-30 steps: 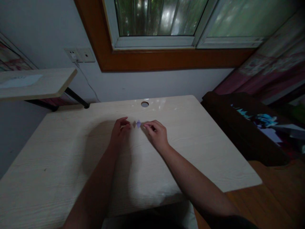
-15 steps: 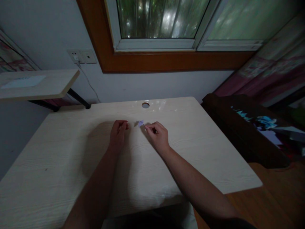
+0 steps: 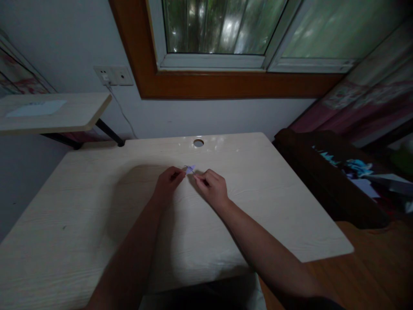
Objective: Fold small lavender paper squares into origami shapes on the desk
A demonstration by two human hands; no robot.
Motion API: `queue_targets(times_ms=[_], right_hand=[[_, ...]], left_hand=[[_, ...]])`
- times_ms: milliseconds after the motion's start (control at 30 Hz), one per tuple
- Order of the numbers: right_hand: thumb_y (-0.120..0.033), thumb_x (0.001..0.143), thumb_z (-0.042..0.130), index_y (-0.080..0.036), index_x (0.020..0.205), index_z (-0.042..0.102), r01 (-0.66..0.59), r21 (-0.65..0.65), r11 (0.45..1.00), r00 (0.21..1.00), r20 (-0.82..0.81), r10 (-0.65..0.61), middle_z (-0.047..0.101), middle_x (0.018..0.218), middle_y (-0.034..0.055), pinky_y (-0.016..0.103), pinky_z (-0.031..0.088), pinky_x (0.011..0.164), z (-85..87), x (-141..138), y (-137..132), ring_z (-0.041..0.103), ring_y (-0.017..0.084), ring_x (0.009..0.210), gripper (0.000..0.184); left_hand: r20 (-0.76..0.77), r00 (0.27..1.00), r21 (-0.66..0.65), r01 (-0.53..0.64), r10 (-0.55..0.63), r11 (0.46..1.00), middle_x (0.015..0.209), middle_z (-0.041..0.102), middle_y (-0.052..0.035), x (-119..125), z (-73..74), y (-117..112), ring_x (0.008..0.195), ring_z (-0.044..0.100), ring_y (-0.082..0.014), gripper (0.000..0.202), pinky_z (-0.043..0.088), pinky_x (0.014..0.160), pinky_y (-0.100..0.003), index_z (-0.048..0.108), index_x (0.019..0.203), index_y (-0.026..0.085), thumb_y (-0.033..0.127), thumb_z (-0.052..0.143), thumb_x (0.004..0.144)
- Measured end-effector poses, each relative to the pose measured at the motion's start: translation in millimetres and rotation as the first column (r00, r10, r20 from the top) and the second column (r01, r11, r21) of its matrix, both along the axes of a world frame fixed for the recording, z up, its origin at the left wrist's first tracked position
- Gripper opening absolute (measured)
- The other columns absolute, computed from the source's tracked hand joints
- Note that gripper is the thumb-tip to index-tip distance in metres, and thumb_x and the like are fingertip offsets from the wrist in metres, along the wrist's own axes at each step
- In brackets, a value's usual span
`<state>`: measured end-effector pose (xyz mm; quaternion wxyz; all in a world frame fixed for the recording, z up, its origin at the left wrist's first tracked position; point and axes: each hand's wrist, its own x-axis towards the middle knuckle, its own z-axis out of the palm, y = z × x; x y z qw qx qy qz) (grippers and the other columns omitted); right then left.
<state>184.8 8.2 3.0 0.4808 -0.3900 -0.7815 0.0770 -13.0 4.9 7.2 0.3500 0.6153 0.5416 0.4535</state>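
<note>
A tiny pale purple folded paper piece (image 3: 190, 168) sits between my two hands, just above the light wooden table (image 3: 97, 206). My left hand (image 3: 168, 184) pinches its left end with thumb and fingertips. My right hand (image 3: 211, 187) pinches its right side, fingers curled in. The two hands nearly touch near the table's middle, a little in front of the round cable hole (image 3: 198, 142). The room is dim and the paper's shape is hard to make out.
A dark wooden piece of furniture (image 3: 322, 172) at the right holds blue and white paper scraps (image 3: 358, 168). A small side table (image 3: 54, 113) stands at the left. Wall sockets (image 3: 113, 75) with a cable and a window (image 3: 226, 30) lie behind the table.
My left hand moved right and closed onto the purple paper, which it was not touching before. My right hand kept its pinch and the paper tilted slightly.
</note>
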Motion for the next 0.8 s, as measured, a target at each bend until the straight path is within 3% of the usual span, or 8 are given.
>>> queue_targets(times_ms=[167, 433, 633, 800], right_hand=[[-0.028, 0.092, 0.062, -0.019, 0.076, 0.065, 0.008, 0.018, 1.000, 1.000, 0.000, -0.008, 0.057, 0.062, 0.0004, 0.024, 0.039, 0.055, 0.5, -0.8, -1.3, 0.051, 0.011, 0.058, 0.018], [-0.027, 0.091, 0.063, -0.019, 0.079, 0.066, -0.029, 0.016, 0.999, 1.000, -0.010, 0.029, 0.057, 0.065, 0.0008, 0.025, 0.040, 0.055, 1.0, -0.6, -2.7, 0.052, 0.011, 0.058, 0.015], [-0.029, 0.092, 0.063, -0.020, 0.090, 0.069, -0.035, -0.048, 0.998, 0.998, -0.057, 0.033, 0.062, 0.072, 0.0026, 0.026, 0.044, 0.058, 1.2, -1.3, -2.3, 0.055, 0.013, 0.062, 0.011], [-0.031, 0.092, 0.063, -0.020, 0.092, 0.069, -0.011, -0.115, 0.993, 0.999, -0.049, 0.005, 0.064, 0.075, 0.0033, 0.026, 0.046, 0.062, 1.9, -3.0, -1.0, 0.057, 0.013, 0.065, 0.013]], left_hand=[[-0.021, 0.998, -0.013, 0.064, -0.065, 0.998, 0.079, 0.068, -0.0009, 1.5, 0.9, -1.6, 0.075, 0.061, -0.0154, 0.024, 0.045, 0.071, -0.025, 0.068, 0.083, 0.018, 0.041, 0.062, 0.085], [0.061, 0.998, -0.014, 0.033, -0.032, 0.999, 0.078, 0.069, -0.0009, 0.7, -1.9, 0.3, 0.075, 0.063, -0.0157, 0.023, 0.047, 0.072, -0.026, 0.068, 0.080, 0.018, 0.040, 0.063, 0.084], [0.115, 0.992, -0.007, 0.048, -0.047, 0.999, 0.078, 0.069, -0.0018, -2.1, -6.5, 2.2, 0.075, 0.063, -0.0160, 0.023, 0.048, 0.073, -0.026, 0.067, 0.081, 0.017, 0.040, 0.064, 0.083], [0.063, 0.995, 0.037, 0.073, -0.075, 0.997, 0.079, 0.068, -0.0015, -4.0, -7.3, 3.4, 0.076, 0.061, -0.0156, 0.021, 0.047, 0.074, -0.026, 0.067, 0.081, 0.018, 0.037, 0.062, 0.085]])
